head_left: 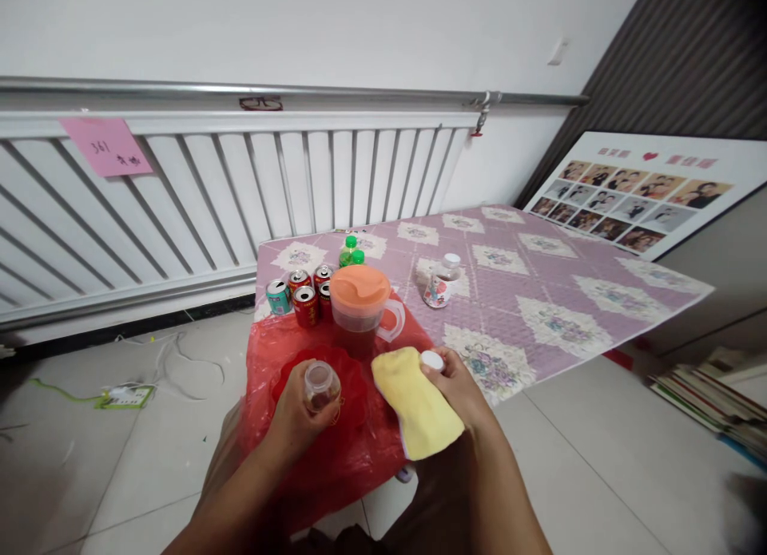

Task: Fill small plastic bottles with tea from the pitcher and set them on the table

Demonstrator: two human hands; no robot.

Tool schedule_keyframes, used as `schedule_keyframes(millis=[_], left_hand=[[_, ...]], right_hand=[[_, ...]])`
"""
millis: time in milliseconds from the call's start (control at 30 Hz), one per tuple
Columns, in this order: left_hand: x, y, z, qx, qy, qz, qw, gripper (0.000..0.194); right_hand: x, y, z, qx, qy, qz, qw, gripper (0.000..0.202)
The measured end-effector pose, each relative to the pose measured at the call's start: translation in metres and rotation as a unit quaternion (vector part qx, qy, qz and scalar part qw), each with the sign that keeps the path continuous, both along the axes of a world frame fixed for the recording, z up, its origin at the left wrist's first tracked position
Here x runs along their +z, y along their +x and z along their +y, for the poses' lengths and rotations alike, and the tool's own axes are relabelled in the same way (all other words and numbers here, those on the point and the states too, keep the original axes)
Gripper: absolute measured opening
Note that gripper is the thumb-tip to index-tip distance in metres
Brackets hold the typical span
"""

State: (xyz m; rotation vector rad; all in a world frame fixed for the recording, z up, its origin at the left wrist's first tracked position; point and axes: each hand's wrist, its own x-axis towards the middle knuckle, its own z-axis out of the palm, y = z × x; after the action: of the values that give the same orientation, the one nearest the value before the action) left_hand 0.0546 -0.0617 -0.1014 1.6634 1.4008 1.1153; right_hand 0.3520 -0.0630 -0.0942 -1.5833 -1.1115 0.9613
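My left hand [296, 402] is wrapped round a small clear plastic bottle [320, 379], its uncapped mouth facing up, over a red scalloped tray [358, 395]. In my right hand [459, 383] are a yellow cloth [416, 403], hanging down, and a white bottle cap [432, 361] held at its upper edge. Just beyond the hands stands a clear pitcher [353, 327] with an orange lid [359, 287]. Under the tray lies a red plastic sheet [383, 475] on the near part of the table.
Several opened drink cans [306, 306] stand left of the pitcher, with green-capped bottles [351, 247] behind it. A labelled, white-capped bottle [442, 283] stands further right on the flowered tablecloth [497, 259]. A white radiator [209, 188] runs along the wall.
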Motion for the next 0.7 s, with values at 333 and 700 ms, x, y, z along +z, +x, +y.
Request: schedule_keyframes(millis=[333, 700], left_hand=[[0.011, 0.001, -0.002, 0.003, 0.002, -0.001, 1.0, 0.055], [0.008, 0.002, -0.001, -0.009, 0.0, -0.009, 1.0, 0.054]], right_hand=[[-0.001, 0.006, -0.011, -0.095, 0.037, -0.16, 0.982, 0.039], [-0.028, -0.047, -0.029, 0.015, 0.033, -0.25, 0.968, 0.033]])
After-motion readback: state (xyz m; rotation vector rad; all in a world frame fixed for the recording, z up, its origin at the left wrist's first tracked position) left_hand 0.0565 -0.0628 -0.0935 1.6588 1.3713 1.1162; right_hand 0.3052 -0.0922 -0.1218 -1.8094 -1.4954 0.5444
